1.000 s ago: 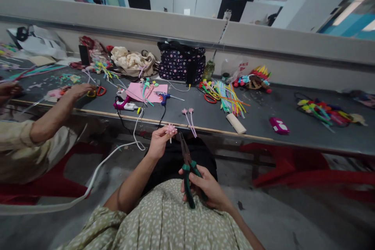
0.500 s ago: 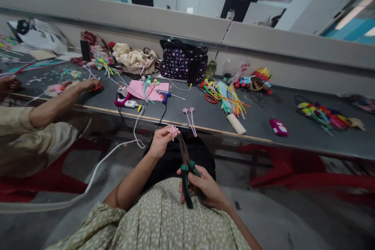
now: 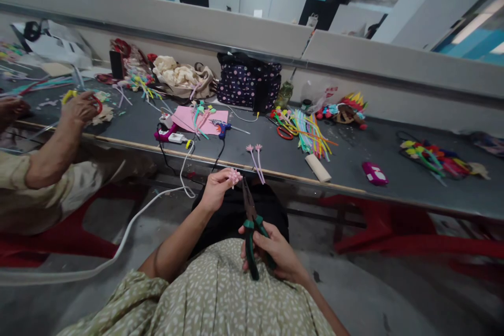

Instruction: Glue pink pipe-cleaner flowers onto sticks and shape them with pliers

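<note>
My left hand (image 3: 214,189) pinches a small pink flower (image 3: 234,176) on a short stem, held up in front of the table edge. My right hand (image 3: 273,252) grips the green handles of long-nose pliers (image 3: 250,220), whose tips point up toward the flower and sit just right of it. Two finished pink flowers on stems (image 3: 255,160) lie on the grey table (image 3: 346,168) just beyond my hands.
A co-worker's hand (image 3: 79,107) at the left holds red and yellow scissors. On the table lie a glue gun (image 3: 222,127), a pink sheet (image 3: 197,121), coloured pipe cleaners (image 3: 311,134), a cardboard tube (image 3: 318,166), a dotted bag (image 3: 248,81) and a pink case (image 3: 375,173). Red stools stand underneath.
The co-worker's hand has picked the scissors up and drawn back to the left. My hands keep their hold; the flower has come slightly nearer the plier tips.
</note>
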`<action>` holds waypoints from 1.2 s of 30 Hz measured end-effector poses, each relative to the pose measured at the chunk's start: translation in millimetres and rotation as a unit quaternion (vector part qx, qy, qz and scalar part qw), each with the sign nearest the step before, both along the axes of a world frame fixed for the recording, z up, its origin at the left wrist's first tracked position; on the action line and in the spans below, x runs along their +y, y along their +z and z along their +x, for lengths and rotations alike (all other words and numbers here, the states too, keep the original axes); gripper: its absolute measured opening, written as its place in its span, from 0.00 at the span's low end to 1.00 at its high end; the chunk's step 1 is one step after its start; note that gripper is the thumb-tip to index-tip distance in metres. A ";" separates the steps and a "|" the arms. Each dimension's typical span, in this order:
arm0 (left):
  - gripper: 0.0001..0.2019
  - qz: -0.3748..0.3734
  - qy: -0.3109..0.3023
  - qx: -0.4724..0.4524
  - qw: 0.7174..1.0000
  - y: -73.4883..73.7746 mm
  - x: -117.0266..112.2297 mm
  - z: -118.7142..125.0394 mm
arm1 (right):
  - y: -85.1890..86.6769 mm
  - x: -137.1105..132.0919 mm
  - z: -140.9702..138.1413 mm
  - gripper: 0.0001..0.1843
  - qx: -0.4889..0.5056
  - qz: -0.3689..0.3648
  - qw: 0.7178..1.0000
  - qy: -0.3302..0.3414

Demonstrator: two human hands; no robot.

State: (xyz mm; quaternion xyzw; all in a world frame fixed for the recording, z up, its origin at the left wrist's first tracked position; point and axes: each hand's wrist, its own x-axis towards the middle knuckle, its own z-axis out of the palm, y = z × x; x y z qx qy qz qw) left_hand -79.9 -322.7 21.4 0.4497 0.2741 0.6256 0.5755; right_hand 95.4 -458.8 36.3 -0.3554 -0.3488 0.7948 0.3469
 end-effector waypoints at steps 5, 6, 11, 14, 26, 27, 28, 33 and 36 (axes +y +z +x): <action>0.07 0.011 -0.008 0.008 1.000 0.5 -0.9 0.4 | -0.1 0.3 -0.9 0.23 -0.005 -0.001 1.000 0.005; 0.07 0.015 -0.008 0.010 1.000 0.9 -1.2 0.5 | -0.3 0.5 -1.2 0.23 -0.006 0.000 1.000 0.004; 0.07 0.021 0.000 0.030 0.999 2.2 -2.2 -0.3 | -1.8 0.7 -1.9 0.24 -0.013 0.009 1.000 -0.002; 0.05 0.032 0.002 0.035 0.999 1.8 -1.6 -1.4 | -1.9 0.5 -2.0 0.23 -0.021 0.014 1.000 -0.003; 0.04 0.072 0.027 0.093 0.993 10.5 -2.7 -12.3 | 0.4 -1.2 -4.0 0.22 -0.055 0.028 0.998 -0.028; 0.04 0.077 0.027 0.099 0.992 9.9 -2.6 -13.2 | 0.7 -1.3 -4.1 0.23 -0.059 0.028 0.997 -0.030; 0.04 0.082 0.028 0.106 0.991 8.9 -2.4 -14.1 | 1.1 -1.4 -4.2 0.23 -0.063 0.029 0.997 -0.031; 0.05 0.095 0.036 0.140 0.985 4.1 -0.5 -17.7 | 0.8 -1.2 -5.0 0.27 -0.078 0.036 0.995 -0.043; 0.05 0.114 0.041 0.158 0.980 4.2 0.1 -19.0 | -2.7 -1.4 -4.9 0.27 -0.089 0.042 0.994 -0.049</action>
